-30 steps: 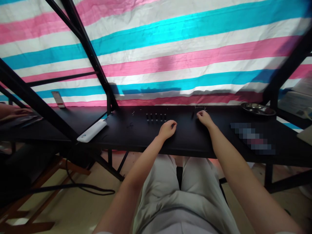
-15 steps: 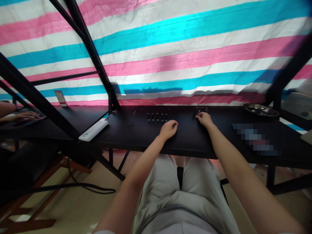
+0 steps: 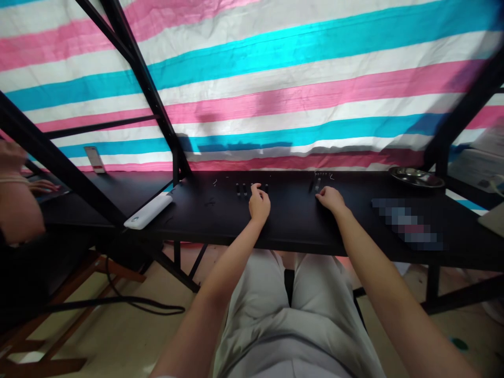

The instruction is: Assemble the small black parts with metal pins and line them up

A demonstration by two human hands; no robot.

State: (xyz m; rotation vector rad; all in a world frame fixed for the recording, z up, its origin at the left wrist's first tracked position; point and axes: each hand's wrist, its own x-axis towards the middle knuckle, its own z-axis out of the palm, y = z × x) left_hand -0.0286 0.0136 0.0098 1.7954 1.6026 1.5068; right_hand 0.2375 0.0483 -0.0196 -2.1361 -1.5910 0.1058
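Observation:
Several small dark cylinders with pale lower ends (image 3: pixel 244 189) stand in a row on the black table. My left hand (image 3: pixel 260 205) reaches over the right part of this row, its fingers bent and apart. It hides at least one cylinder, and contact with it cannot be made out. Farther right, my right hand (image 3: pixel 331 199) rests low over the tabletop, thumb and fingertips pinched together. What lies in the pinch, if anything, is too small to tell. Just beyond its fingertips is a small dark-and-grey stick-like piece (image 3: pixel 317 183).
A shiny metal dish (image 3: pixel 416 177) and a blurred flat item (image 3: pixel 407 226) lie at right. To the left are a white oblong case (image 3: pixel 148 211) and a black metal frame (image 3: pixel 151 97). Another person's arm (image 3: pixel 19 194) shows at far left. A striped sheet (image 3: pixel 275 100) hangs behind.
My left hand has moved left and forward onto the row of cylinders, its fingers spreading. My right hand has drawn slightly back toward me from the small pieces. The other person's arm has come further in.

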